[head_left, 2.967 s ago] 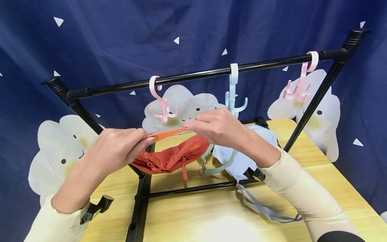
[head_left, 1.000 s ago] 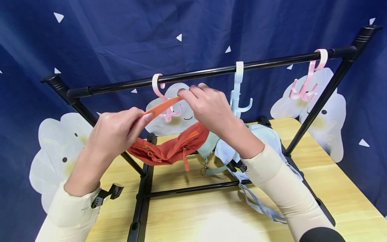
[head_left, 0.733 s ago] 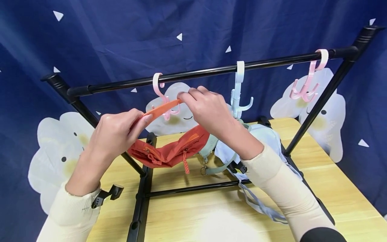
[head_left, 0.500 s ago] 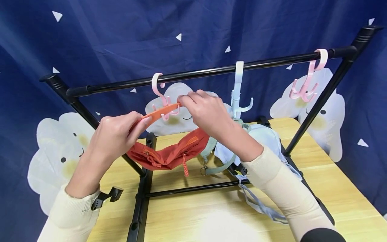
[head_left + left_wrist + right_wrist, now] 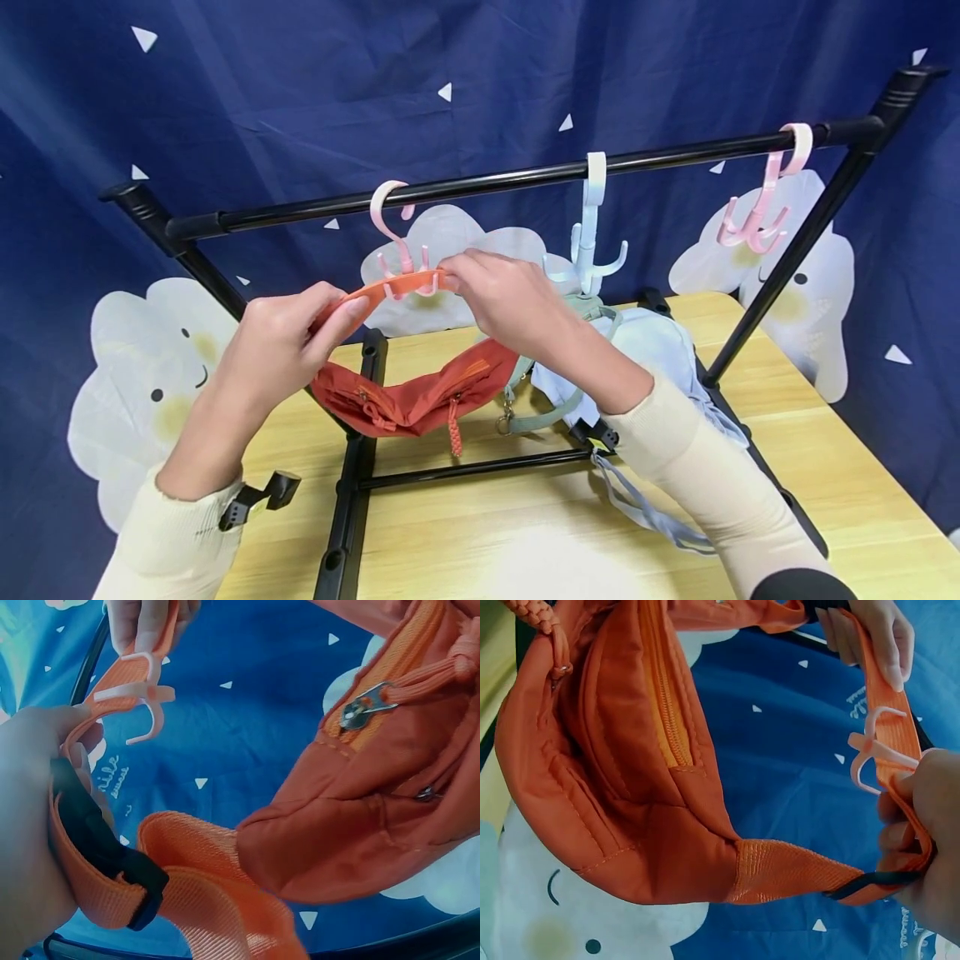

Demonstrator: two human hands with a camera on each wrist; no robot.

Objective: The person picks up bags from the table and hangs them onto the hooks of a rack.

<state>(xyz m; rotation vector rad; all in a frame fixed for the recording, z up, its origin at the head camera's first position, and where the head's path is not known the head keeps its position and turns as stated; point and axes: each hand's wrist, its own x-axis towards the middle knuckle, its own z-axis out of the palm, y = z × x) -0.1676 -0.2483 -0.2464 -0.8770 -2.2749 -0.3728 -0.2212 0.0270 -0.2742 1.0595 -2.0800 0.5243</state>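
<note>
Fingers [image 5: 886, 646] of the left hand [image 5: 273, 342] and right hand [image 5: 513, 302] pinch an orange strap [image 5: 412, 282] amid a pink hook's prongs [image 5: 388, 291].

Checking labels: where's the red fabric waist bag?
Head view, left of centre: bag hangs below the left pink plastic hook, above the black lower bar.

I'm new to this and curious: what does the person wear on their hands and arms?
The left hand and right hand are gloveless. Cream sleeves end in snug cuffs. A black device sits at each wrist, and a black patch shows on the right sleeve at the frame's edge.
</note>
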